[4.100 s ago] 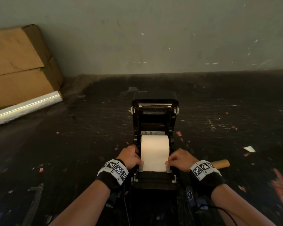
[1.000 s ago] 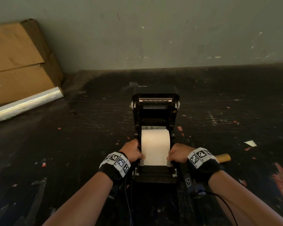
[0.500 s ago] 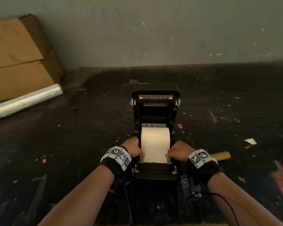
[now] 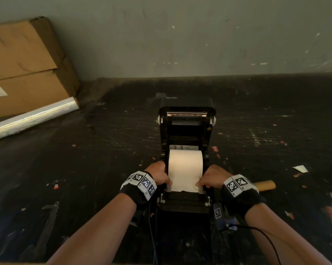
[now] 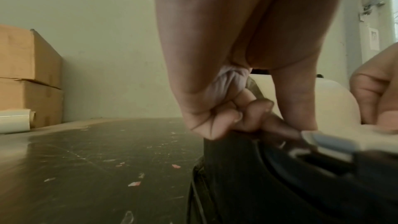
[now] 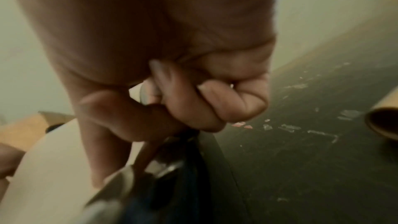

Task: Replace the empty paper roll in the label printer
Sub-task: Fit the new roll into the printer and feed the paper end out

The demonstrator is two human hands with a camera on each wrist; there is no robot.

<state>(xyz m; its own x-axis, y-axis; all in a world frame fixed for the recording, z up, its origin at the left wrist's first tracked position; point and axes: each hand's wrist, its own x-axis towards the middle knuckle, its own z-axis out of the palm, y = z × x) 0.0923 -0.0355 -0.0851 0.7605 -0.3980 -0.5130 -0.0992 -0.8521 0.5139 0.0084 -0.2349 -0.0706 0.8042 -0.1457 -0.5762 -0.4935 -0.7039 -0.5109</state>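
The black label printer (image 4: 186,115) stands with its lid up on the dark table. A white paper roll (image 4: 185,165) sits in its bay, its loose end drawn toward me between two grey paper guides (image 4: 201,190). My left hand (image 4: 159,174) pinches the left guide (image 5: 323,140), thumb on the inside by the sheet and fingers curled outside (image 5: 247,113). My right hand (image 4: 211,176) pinches the right guide (image 6: 120,181) the same way, thumb lying on the paper (image 6: 53,168). The empty brown core (image 4: 265,185) lies on the table right of the printer.
Two stacked cardboard boxes (image 4: 23,64) and a roll of clear film (image 4: 31,119) stand at the far left by the wall. A white paper scrap (image 4: 300,168) and small red bits lie on the scratched table (image 4: 85,169). A cable (image 4: 264,238) runs from my right wrist.
Both hands stay at the two sides of the paper's loose end. Only the head view has shifted slightly.
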